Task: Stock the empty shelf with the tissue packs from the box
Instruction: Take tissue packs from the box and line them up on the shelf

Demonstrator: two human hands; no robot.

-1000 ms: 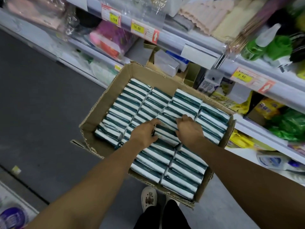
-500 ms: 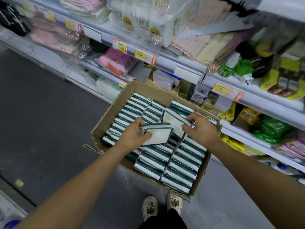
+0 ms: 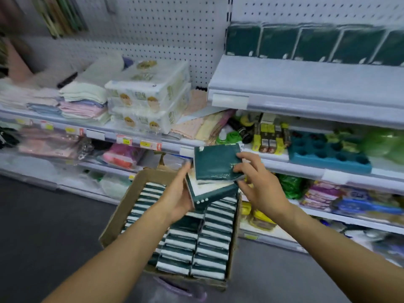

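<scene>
Over the cardboard box [image 3: 122, 206], the left hand [image 3: 177, 200] cups a small stack of dark green tissue packs [image 3: 215, 182] from below, while the right hand [image 3: 260, 184] pinches the top pack. Square the stack and grip it from both sides, then lift it to the bare shelf [image 3: 306, 84] upper right, beside the far row already standing there.

A white pegboard wall [image 3: 153, 36] backs the shelving. On the left upper shelf lie folded towels [image 3: 83, 101] in pale green, pink and blue, and just beside them stand stacked clear-wrapped white tissue bundles [image 3: 148, 101]. Yellow price tags [image 3: 146, 144] sit along that shelf's front edge. Below them are pink packaged goods [image 3: 122, 155]. To the right, a teal tray with round hollows [image 3: 328, 153] lies on a shelf, near green plastic items [image 3: 384, 143]. The floor [image 3: 43, 215] is dark grey.
</scene>
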